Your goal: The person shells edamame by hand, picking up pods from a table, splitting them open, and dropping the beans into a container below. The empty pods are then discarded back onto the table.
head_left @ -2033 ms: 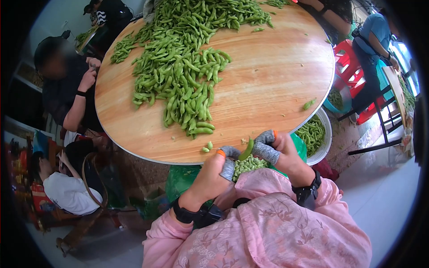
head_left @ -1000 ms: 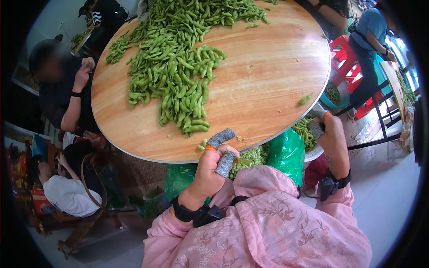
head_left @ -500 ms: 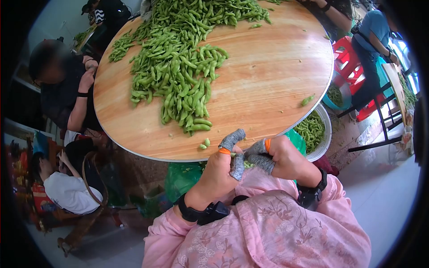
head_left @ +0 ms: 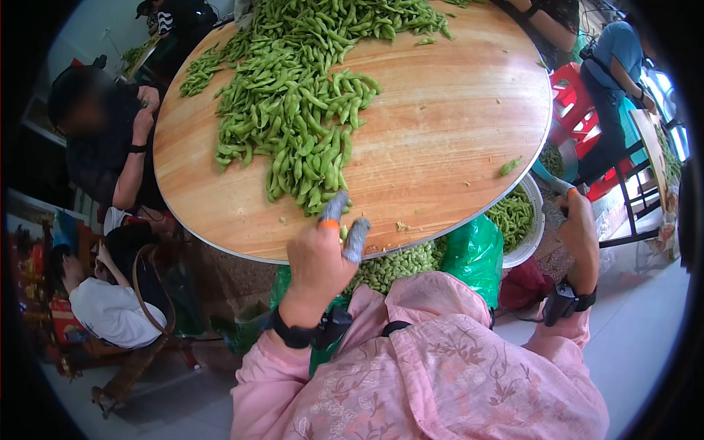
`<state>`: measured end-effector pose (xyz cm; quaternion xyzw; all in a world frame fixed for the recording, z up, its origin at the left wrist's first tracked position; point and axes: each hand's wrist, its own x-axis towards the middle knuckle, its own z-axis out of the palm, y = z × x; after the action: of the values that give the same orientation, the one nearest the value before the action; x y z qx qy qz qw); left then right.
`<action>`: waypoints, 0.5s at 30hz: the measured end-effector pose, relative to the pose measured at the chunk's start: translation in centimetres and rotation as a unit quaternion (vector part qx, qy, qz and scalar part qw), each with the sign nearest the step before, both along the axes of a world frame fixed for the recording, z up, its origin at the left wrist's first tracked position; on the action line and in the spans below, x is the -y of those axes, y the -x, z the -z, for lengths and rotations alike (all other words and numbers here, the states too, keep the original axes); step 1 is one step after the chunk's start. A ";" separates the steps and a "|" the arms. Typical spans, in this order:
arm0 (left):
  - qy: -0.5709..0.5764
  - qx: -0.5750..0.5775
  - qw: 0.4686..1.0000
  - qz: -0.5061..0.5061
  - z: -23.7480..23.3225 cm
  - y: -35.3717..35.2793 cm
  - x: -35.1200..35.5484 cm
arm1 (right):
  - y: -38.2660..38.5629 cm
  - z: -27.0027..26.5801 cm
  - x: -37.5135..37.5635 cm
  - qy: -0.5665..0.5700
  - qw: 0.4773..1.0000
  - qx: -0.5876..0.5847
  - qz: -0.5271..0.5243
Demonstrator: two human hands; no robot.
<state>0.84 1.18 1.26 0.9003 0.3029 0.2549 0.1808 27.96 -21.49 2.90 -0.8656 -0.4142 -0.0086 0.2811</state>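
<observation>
Left hand [head_left: 317,258]: thumb and forefinger parted beside the plump green bean pods [head_left: 297,125].
Right hand [head_left: 578,233]: right of the round white plastic basket [head_left: 539,221]; grip unclear.
Round pale-wood worktop [head_left: 447,125]: pods heaped left, open grain toward right edge.
White garment marks [head_left: 166,23]: too small to read.

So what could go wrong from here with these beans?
Scraps near the edge of the table could fall into the shelled beans below. The left hand, by the near end of the pod pile, might nudge pods toward that edge. The right hand is out beside the white basket, so a bump could tip it.
</observation>
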 end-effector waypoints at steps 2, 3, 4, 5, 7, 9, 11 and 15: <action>-0.055 -0.096 0.993 -0.036 0.1 -0.8 -1.2 | -0.2 0.6 0.0 -0.109 0.991 -0.069 0.037; -0.057 -0.095 0.993 -0.034 0.4 -1.0 -1.5 | 0.3 0.3 -0.3 -0.111 0.991 -0.068 0.039; -0.063 -0.108 0.992 -0.029 0.8 -1.2 -1.8 | 1.3 -0.3 -1.0 -0.115 0.981 -0.155 0.026; -0.069 -0.121 0.990 -0.024 1.1 -1.3 -2.0 | 2.0 -0.6 -1.6 -0.119 0.963 -0.241 0.013; -0.089 -0.120 0.989 -0.015 1.5 -1.0 -2.2 | 3.1 0.5 -2.5 -0.137 0.950 -0.278 -0.044; -0.107 -0.121 0.987 -0.009 1.5 -0.8 -2.2 | 5.4 0.6 -4.6 -0.142 0.908 -0.374 -0.126; -0.090 -0.076 0.993 0.010 1.4 -0.7 -2.3 | 6.8 0.7 -6.3 -0.107 0.896 -0.398 -0.167; 0.078 0.015 0.996 0.027 1.9 0.3 -2.5 | 8.9 1.2 -8.8 -0.123 0.842 -0.475 -0.222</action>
<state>0.58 3.65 -0.65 0.8876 0.2942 0.2389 0.2618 19.06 -12.68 1.73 -0.6064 -0.4065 0.4157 0.5424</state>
